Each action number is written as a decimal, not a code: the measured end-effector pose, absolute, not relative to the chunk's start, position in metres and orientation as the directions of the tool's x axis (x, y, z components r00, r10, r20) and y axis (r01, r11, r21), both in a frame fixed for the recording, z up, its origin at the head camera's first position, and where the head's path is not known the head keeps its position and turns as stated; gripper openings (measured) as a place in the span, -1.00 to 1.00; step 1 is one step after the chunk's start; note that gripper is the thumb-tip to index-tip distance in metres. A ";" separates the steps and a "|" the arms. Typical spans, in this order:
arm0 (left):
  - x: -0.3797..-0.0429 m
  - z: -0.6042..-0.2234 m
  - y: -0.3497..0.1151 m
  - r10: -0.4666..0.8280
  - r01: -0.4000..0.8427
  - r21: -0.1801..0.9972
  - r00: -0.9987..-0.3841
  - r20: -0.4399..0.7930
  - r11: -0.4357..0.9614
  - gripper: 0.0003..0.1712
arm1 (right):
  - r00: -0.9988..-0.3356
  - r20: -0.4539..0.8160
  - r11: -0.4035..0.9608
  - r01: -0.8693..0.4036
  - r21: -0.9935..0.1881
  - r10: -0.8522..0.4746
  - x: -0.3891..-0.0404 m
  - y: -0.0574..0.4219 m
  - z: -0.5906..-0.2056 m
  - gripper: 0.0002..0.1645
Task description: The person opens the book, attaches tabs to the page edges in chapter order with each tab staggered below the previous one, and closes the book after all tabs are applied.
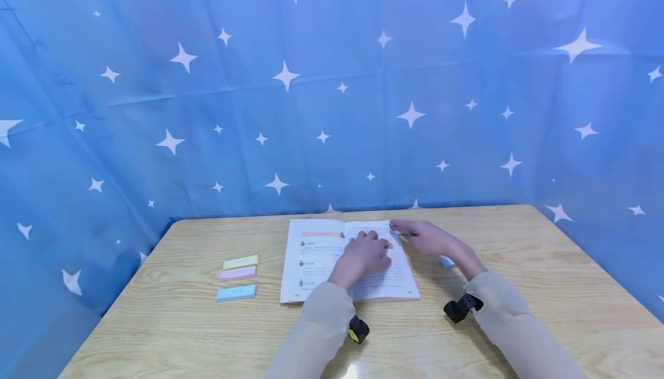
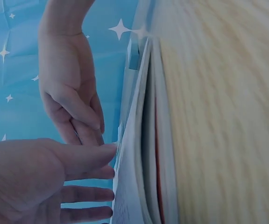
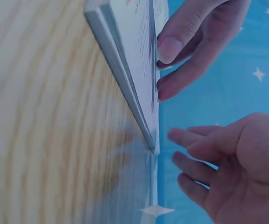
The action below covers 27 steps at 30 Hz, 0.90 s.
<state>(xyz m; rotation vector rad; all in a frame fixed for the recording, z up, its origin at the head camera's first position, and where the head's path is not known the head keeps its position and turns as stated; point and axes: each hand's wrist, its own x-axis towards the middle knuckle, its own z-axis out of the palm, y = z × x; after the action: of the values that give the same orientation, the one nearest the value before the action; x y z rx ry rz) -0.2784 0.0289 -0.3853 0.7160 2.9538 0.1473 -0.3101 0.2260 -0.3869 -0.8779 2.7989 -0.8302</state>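
An open book (image 1: 316,264) with printed pages lies flat on the table. My left hand (image 1: 365,255) is over its right-hand page, and in the left wrist view the extended fingertips (image 2: 107,195) rest at the page surface. My right hand (image 1: 426,236) hovers by the book's upper right corner, fingers loosely bent and slightly spread, with nothing held. A small pale blue patch shows on the page near its fingertips. In the right wrist view the right hand (image 3: 237,163) is beside the page edge, and the left hand (image 3: 195,42) reaches onto the page.
Left of the book lie a yellow sticky-note pad (image 1: 240,262), a pink pad (image 1: 238,273) and a blue pad (image 1: 236,292). A small blue piece (image 1: 447,261) is partly hidden by the right forearm. A blue star-patterned curtain (image 1: 332,79) hangs behind the wooden table (image 1: 171,321).
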 end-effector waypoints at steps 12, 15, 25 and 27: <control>-0.263 -0.385 -0.001 0.506 0.508 0.114 -0.861 0.048 0.854 -0.44 | -0.834 0.134 0.667 -0.515 -0.539 -0.535 -0.289 0.211 -0.376 -0.47; -0.256 -0.384 -0.008 0.500 0.505 0.115 -0.863 0.069 0.855 -0.44 | -0.837 0.143 0.673 -0.515 -0.531 -0.527 -0.284 0.207 -0.374 -0.47; -0.235 -0.384 -0.037 0.490 0.507 0.119 -0.859 0.147 0.854 -0.43 | -0.790 0.166 0.662 -0.591 -0.460 -0.590 -0.268 0.199 -0.374 -0.49; -0.230 -0.384 -0.042 0.491 0.509 0.116 -0.858 0.153 0.853 -0.43 | -0.781 0.164 0.659 -0.603 -0.450 -0.602 -0.265 0.198 -0.374 -0.48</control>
<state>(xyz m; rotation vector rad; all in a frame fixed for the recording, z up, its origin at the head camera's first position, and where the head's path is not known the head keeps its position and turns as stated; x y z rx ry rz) -0.2304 -0.0422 -0.3837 0.8499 3.1366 0.2491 -0.2647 0.1981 -0.3743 -1.0392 2.8618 -0.7768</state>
